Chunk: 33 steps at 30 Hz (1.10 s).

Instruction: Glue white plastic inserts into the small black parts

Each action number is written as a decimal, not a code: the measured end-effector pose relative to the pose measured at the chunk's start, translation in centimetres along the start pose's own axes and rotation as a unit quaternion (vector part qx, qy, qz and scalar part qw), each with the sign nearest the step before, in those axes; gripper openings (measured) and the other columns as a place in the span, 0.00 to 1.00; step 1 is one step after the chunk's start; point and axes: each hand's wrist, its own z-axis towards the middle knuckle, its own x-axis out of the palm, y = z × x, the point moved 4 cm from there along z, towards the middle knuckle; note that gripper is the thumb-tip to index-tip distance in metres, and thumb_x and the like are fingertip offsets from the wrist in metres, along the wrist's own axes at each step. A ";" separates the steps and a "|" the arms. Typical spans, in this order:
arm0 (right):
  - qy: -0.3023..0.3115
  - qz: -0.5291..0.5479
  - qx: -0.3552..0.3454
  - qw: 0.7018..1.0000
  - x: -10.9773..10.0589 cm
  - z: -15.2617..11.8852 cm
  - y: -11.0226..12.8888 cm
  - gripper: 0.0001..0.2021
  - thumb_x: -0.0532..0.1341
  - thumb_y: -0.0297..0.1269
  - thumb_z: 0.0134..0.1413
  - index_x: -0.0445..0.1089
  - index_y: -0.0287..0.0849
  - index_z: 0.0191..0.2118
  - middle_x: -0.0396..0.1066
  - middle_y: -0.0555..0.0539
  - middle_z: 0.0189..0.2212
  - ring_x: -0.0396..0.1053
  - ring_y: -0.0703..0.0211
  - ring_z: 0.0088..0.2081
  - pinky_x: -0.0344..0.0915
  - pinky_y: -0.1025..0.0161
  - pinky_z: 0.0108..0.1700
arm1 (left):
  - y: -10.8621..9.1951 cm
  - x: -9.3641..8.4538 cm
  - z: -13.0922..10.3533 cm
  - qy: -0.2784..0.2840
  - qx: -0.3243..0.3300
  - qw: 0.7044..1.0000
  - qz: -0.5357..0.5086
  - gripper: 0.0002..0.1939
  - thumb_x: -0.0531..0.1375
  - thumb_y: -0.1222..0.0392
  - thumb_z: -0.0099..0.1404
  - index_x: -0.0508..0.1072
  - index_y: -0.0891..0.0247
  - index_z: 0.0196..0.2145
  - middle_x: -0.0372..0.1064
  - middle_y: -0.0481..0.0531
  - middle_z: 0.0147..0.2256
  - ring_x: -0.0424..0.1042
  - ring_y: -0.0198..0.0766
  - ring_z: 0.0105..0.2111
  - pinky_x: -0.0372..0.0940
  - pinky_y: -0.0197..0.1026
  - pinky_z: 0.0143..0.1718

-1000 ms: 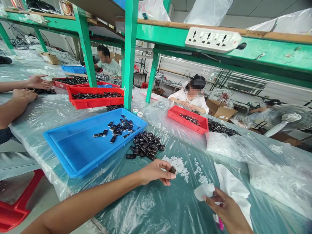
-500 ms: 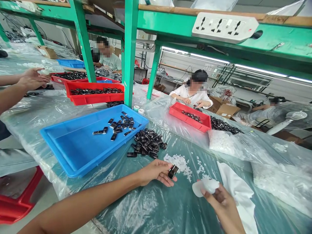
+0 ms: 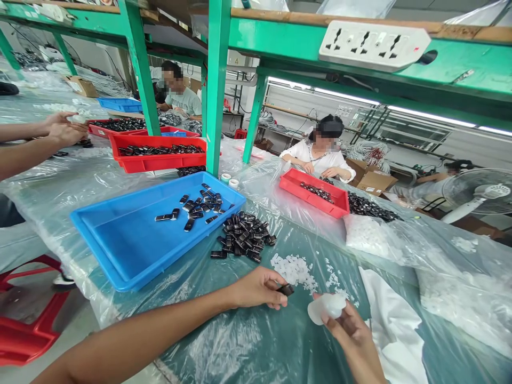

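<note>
One small black piece (image 3: 286,289) is sticking out from the left hand (image 3: 259,289), whose thumb and fingers are pinching it over the plastic-covered table (image 3: 232,346). Near it, the right hand (image 3: 354,330) is gripping a whitish, translucent bottle-like object (image 3: 325,308) between thumb and fingers. From where I'm standing, loose white bits (image 3: 294,269) are lying just beyond the hands, and a heap of black pieces (image 3: 244,234) is resting beside the blue tray (image 3: 120,240), which is holding more such pieces. A white cloth (image 3: 394,325) is lying beside the right hand. Across the table, a person in white (image 3: 320,158) is facing a red tray (image 3: 314,200).
</note>
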 end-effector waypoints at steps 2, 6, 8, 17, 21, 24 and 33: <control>-0.006 -0.024 0.003 1.000 0.0 0.0 -0.1 0.20 0.65 0.50 0.39 0.68 0.45 0.39 0.74 0.46 0.40 0.69 0.49 0.45 0.65 0.61 0.44 | -0.1 -0.1 -0.1 -0.019 0.037 0.992 0.121 0.16 0.62 0.53 0.56 0.75 0.68 0.38 0.74 0.56 0.33 0.72 0.40 0.31 0.63 0.36 0.31; -0.014 -0.032 0.017 0.999 0.0 0.0 -0.3 0.22 0.65 0.52 0.39 0.67 0.46 0.40 0.74 0.46 0.42 0.69 0.48 0.45 0.65 0.61 0.43 | -1.9 -1.6 -0.8 -0.116 0.038 0.915 0.385 0.10 0.56 0.56 0.61 0.75 0.62 0.36 0.74 0.51 0.33 0.71 0.39 0.32 0.60 0.34 0.28; -0.015 -0.030 0.022 0.999 0.0 0.0 -0.4 0.22 0.65 0.53 0.38 0.67 0.47 0.40 0.73 0.46 0.42 0.68 0.48 0.45 0.64 0.61 0.43 | -3.0 -3.0 -1.2 -0.153 0.004 0.859 0.489 0.09 0.55 0.59 0.61 0.75 0.60 0.36 0.74 0.51 0.35 0.71 0.40 0.34 0.60 0.35 0.30; -0.009 -0.040 0.017 0.999 -0.1 -0.1 -0.7 0.23 0.65 0.53 0.38 0.67 0.48 0.41 0.72 0.47 0.44 0.67 0.46 0.47 0.62 0.58 0.46 | -4.1 -7.5 -1.9 -0.207 -0.042 0.804 0.557 0.10 0.56 0.59 0.61 0.75 0.63 0.31 0.72 0.54 0.30 0.70 0.46 0.32 0.59 0.42 0.33; -0.006 -0.042 0.018 0.999 0.0 -0.1 -0.6 0.23 0.65 0.53 0.38 0.67 0.48 0.41 0.72 0.46 0.44 0.67 0.45 0.47 0.62 0.57 0.45 | -3.4 -7.1 -1.0 -0.195 -0.005 0.808 0.556 0.12 0.55 0.65 0.61 0.75 0.60 0.40 0.69 0.55 0.40 0.68 0.45 0.41 0.59 0.41 0.39; 0.001 -0.036 0.025 0.999 0.1 -0.2 -0.6 0.22 0.65 0.52 0.39 0.66 0.48 0.41 0.71 0.46 0.45 0.66 0.46 0.47 0.62 0.57 0.45 | -2.5 -6.8 -0.2 -0.176 0.013 0.821 0.544 0.12 0.60 0.63 0.57 0.75 0.61 0.41 0.68 0.55 0.40 0.67 0.47 0.42 0.60 0.41 0.40; -0.010 -0.026 0.011 1.000 0.0 -0.4 -0.3 0.24 0.66 0.52 0.38 0.66 0.48 0.41 0.73 0.46 0.43 0.66 0.45 0.47 0.60 0.55 0.49 | -2.7 -6.3 0.4 -0.170 0.053 0.902 0.392 0.19 0.49 0.50 0.67 0.72 0.66 0.40 0.73 0.56 0.37 0.72 0.42 0.34 0.65 0.39 0.33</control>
